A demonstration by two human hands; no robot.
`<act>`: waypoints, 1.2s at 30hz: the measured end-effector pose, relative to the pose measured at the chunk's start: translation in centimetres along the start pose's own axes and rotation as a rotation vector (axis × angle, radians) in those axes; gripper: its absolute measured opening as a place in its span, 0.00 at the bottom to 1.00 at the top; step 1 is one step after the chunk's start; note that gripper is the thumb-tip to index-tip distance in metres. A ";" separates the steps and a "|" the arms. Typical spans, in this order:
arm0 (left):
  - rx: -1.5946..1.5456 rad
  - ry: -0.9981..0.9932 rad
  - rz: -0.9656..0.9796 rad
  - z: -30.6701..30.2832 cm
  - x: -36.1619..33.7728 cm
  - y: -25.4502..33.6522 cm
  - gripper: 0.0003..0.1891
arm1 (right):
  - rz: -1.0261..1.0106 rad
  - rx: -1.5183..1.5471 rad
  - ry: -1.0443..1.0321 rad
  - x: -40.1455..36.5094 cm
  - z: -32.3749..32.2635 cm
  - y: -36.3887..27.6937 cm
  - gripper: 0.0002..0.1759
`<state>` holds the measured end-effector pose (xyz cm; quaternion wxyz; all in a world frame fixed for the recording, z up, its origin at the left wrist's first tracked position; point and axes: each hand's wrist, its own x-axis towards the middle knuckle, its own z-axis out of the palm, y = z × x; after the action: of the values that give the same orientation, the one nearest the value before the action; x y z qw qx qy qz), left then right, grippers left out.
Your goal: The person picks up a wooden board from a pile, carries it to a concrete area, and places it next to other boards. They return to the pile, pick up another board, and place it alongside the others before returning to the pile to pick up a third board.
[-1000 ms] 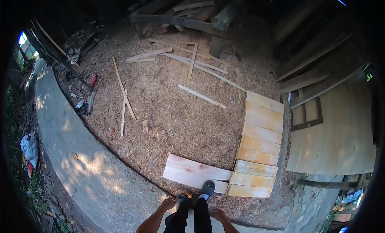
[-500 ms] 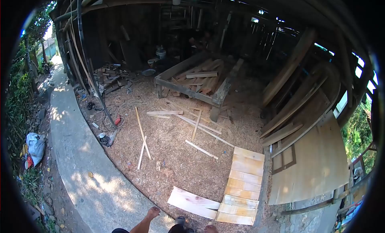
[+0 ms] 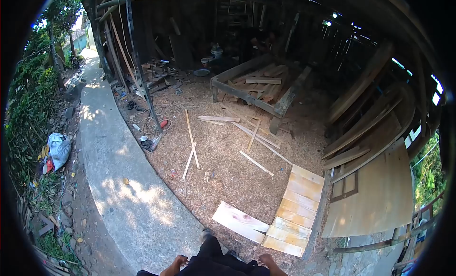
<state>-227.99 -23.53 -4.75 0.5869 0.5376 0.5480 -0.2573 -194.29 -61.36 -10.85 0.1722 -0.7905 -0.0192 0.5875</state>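
My left hand [image 3: 181,261] hangs low at the bottom edge, fingers curled, beside my dark clothing [image 3: 216,264]. Nothing shows in it. On the other side of my body is my right hand [image 3: 266,260], small and partly cut off; its fingers are not clear. Ahead of my feet, a pale board [image 3: 237,220] lies on the shavings. Its right end meets a row of yellowish boards [image 3: 297,204] laid edge to edge. Neither hand touches these boards.
Thin wooden strips [image 3: 192,147] lie scattered on the shavings. A heavy timber frame [image 3: 247,101] with stacked wood stands behind, and a person [image 3: 259,41] is in the shade. A concrete path [image 3: 114,147] curves along the left. Large panels [image 3: 375,195] lean at right.
The view has swung left and tilted down, so the scene sits farther right and more of my body shows. Both hands have come to either side of my body. The boards look unmoved.
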 end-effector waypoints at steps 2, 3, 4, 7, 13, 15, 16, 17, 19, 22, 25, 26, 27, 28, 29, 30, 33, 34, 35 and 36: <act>0.044 -0.028 -0.032 -1.8 -1.3 -0.8 0.14 | -0.339 -0.429 0.008 4.0 1.2 3.5 0.14; 0.059 -0.033 -0.029 -2.7 -1.5 -1.0 0.14 | -0.393 -0.723 0.058 1.4 0.9 1.2 0.15; 0.068 -0.026 -0.012 -3.6 -1.0 -0.8 0.13 | -0.444 -0.991 0.120 -2.2 0.5 -2.0 0.16; 0.056 0.043 0.080 -6.4 1.6 1.4 0.13 | -0.294 -0.808 0.068 -2.7 0.9 -6.3 0.19; -0.327 0.182 0.241 -13.5 7.5 13.8 0.16 | -0.428 -0.749 0.257 3.0 1.2 -16.3 0.17; -0.360 0.195 0.348 -15.5 8.1 17.4 0.15 | -0.494 -0.871 0.296 3.6 0.9 -21.6 0.16; -0.341 0.196 0.390 -16.6 7.7 19.2 0.15 | -0.503 -0.940 0.277 2.5 0.5 -25.3 0.16; -0.339 0.207 0.416 -17.4 7.9 20.5 0.15 | -0.318 -0.240 0.279 1.0 0.9 -28.9 0.15; -0.333 0.211 0.410 -18.8 8.2 21.8 0.15 | -0.193 0.429 0.292 0.6 1.0 -33.1 0.15; -0.348 0.220 0.381 -20.3 9.4 21.6 0.16 | -0.208 0.301 0.251 2.4 -0.2 -37.3 0.13; -0.304 0.221 0.253 -21.3 11.1 18.8 0.17 | -0.203 0.223 0.214 4.5 -1.4 -39.3 0.13; -0.321 0.216 0.195 -21.5 11.6 17.2 0.16 | -0.176 0.203 0.199 5.2 -1.8 -39.8 0.13; -0.339 0.213 0.143 -21.9 12.2 16.2 0.16 | -0.116 0.195 0.200 5.7 -2.1 -40.5 0.12; -0.338 0.209 0.037 -22.4 12.6 15.2 0.16 | -0.112 -0.010 0.116 6.7 -2.9 -41.2 0.13; -0.279 0.230 0.108 -22.9 12.1 14.4 0.16 | -0.345 -0.548 0.074 9.2 -3.4 -40.6 0.11; -0.192 0.206 0.033 -23.8 11.6 14.7 0.15 | -0.611 -1.065 0.167 11.9 -4.0 -39.8 0.10; -0.197 0.146 -0.044 -25.5 13.7 13.9 0.13 | -0.479 -0.916 0.011 17.5 -6.3 -42.6 0.10; -0.241 0.128 -0.107 -26.6 14.8 15.0 0.13 | -0.418 -0.858 -0.020 19.4 -7.4 -44.2 0.10; -0.285 0.124 -0.153 -27.4 16.3 16.5 0.13 | -0.386 -0.825 -0.036 21.4 -8.7 -45.9 0.10; -0.327 0.134 -0.179 -28.5 17.8 18.8 0.13 | -0.354 -0.809 -0.049 23.2 -9.8 -47.8 0.10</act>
<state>-216.95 13.00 -9.48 0.6036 0.4001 0.6658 -0.1795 -169.70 -13.45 -15.71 -0.0535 -0.7647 -0.3870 0.5125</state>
